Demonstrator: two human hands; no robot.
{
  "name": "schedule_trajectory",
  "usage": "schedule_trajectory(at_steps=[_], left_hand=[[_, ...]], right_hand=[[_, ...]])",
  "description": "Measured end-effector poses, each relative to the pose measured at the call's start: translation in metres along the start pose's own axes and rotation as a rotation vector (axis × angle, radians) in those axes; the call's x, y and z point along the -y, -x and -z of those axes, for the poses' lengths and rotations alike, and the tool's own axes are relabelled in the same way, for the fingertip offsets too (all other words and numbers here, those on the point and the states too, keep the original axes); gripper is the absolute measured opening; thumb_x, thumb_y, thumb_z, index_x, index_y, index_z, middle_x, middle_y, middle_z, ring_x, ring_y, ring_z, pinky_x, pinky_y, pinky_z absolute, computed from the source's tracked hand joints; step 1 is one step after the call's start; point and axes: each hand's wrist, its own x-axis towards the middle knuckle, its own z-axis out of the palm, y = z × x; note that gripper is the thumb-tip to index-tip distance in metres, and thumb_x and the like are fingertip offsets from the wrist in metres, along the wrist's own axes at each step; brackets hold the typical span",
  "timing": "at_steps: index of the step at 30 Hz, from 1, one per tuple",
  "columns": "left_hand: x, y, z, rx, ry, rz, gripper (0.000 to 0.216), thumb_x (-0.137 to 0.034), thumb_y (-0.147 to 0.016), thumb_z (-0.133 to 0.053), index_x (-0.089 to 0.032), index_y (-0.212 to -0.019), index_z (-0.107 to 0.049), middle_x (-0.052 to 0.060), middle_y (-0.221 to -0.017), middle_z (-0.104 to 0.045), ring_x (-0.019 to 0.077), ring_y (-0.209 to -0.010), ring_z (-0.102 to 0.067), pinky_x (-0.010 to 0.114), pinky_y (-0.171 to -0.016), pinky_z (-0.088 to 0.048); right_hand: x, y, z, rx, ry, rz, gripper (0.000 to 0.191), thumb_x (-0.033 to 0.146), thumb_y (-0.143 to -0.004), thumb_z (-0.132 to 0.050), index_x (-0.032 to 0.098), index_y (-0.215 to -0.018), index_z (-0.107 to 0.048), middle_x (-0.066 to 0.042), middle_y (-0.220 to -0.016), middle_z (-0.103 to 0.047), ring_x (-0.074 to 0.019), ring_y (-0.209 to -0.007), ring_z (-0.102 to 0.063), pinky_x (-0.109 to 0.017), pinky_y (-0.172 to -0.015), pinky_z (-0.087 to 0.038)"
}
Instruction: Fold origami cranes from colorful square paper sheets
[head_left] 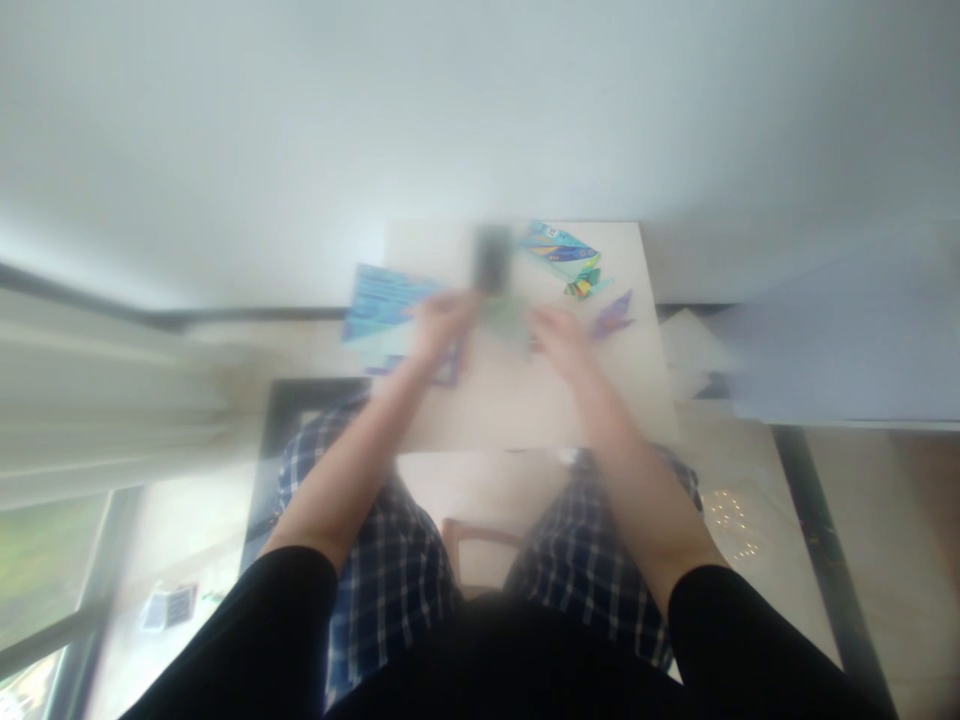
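Note:
A pale green piece of paper (506, 318), blurred, is between my two hands above the small white table (487, 425). My left hand (442, 325) has its fingers closed at the paper's left edge. Its right edge is at the fingers of my right hand (556, 335), also closed. Partly behind my left hand lies a blue striped sheet of paper (382, 305). Just beyond the green paper is a dark rectangular object (493, 258), too smeared to name. Right of my right hand lies a purple folded paper piece (613, 315).
At the table's far right are a blue patterned pointed piece (559, 242) and a small yellow-green piece (583, 284). A pale wall (480, 110) stands directly behind the table. My checked-trouser legs (390, 580) flank its near edge. A pale lavender surface (855, 340) lies to the right.

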Motion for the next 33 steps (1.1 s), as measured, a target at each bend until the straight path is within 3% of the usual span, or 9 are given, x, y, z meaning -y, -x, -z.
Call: schedule_trajectory(at_steps=[4,8,13,17,20,26,30,33], left_hand=[[-0.001,0.0,0.003,0.144,0.005,-0.04,0.035,-0.041,-0.07,-0.073,-0.02,-0.097,-0.077,0.006,-0.103,-0.075,0.0233,-0.096,-0.069,0.033,-0.087,-0.053],[-0.007,0.005,0.001,0.211,-0.011,0.017,0.043,-0.049,-0.07,-0.073,-0.019,-0.099,-0.077,0.008,-0.098,-0.076,0.024,-0.088,-0.07,0.033,-0.08,-0.055],[-0.011,0.009,0.001,0.184,-0.011,0.036,0.043,-0.05,-0.071,-0.07,-0.016,-0.097,-0.078,0.008,-0.09,-0.076,0.023,-0.084,-0.07,0.031,-0.077,-0.055],[-0.009,0.009,0.004,0.053,-0.008,0.049,0.038,-0.046,-0.071,-0.069,-0.015,-0.091,-0.077,0.009,-0.089,-0.076,0.0237,-0.084,-0.07,0.031,-0.075,-0.055],[-0.01,0.008,0.006,0.009,-0.018,0.069,0.038,-0.045,-0.073,-0.068,-0.014,-0.092,-0.076,0.01,-0.088,-0.076,0.0252,-0.086,-0.07,0.033,-0.076,-0.056],[0.001,0.003,0.002,0.091,-0.165,-0.09,0.036,-0.034,-0.077,-0.064,-0.018,-0.109,-0.072,0.009,-0.11,-0.073,0.0262,-0.103,-0.068,0.036,-0.094,-0.051],[0.014,0.001,-0.003,0.152,-0.285,-0.215,0.058,-0.027,-0.077,-0.064,-0.022,-0.135,-0.056,0.007,-0.134,-0.061,0.0263,-0.121,-0.059,0.037,-0.106,-0.043],[0.016,0.002,-0.004,0.187,-0.314,-0.242,0.066,-0.025,-0.078,-0.063,-0.022,-0.142,-0.048,0.007,-0.142,-0.055,0.0275,-0.127,-0.054,0.039,-0.109,-0.04]], right_hand=[[-0.002,-0.006,0.01,-0.139,0.361,0.21,0.021,0.035,-0.076,-0.06,0.017,-0.073,-0.07,-0.003,-0.076,-0.072,-0.0223,-0.083,-0.066,-0.035,-0.083,-0.05],[-0.003,-0.006,0.012,-0.104,0.464,0.232,0.022,0.035,-0.079,-0.06,0.017,-0.076,-0.073,-0.003,-0.08,-0.075,-0.0234,-0.084,-0.068,-0.036,-0.085,-0.05],[-0.001,-0.002,0.008,-0.045,0.359,0.208,0.021,0.033,-0.082,-0.059,0.016,-0.082,-0.072,-0.004,-0.086,-0.075,-0.0228,-0.087,-0.069,-0.036,-0.085,-0.054],[0.002,0.003,0.012,0.118,0.129,-0.012,0.016,0.031,-0.085,-0.06,0.018,-0.087,-0.069,-0.003,-0.083,-0.074,-0.0157,-0.069,-0.07,-0.027,-0.061,-0.058],[0.005,0.006,0.017,0.187,0.079,-0.124,0.009,0.023,-0.084,-0.063,0.017,-0.078,-0.066,-0.004,-0.075,-0.074,-0.0122,-0.062,-0.068,-0.022,-0.055,-0.057],[0.01,0.008,0.02,0.164,0.11,-0.16,0.015,0.017,-0.084,-0.063,0.015,-0.069,-0.064,-0.005,-0.069,-0.074,-0.0114,-0.054,-0.066,-0.021,-0.051,-0.056],[0.006,0.003,0.021,0.111,0.075,-0.12,0.014,0.023,-0.084,-0.065,0.016,-0.071,-0.065,-0.005,-0.069,-0.074,-0.0131,-0.054,-0.066,-0.026,-0.053,-0.057],[0.001,-0.003,0.022,0.065,0.018,-0.05,0.017,0.033,-0.082,-0.067,0.017,-0.077,-0.066,-0.003,-0.066,-0.072,-0.0127,-0.056,-0.067,-0.024,-0.055,-0.057]])
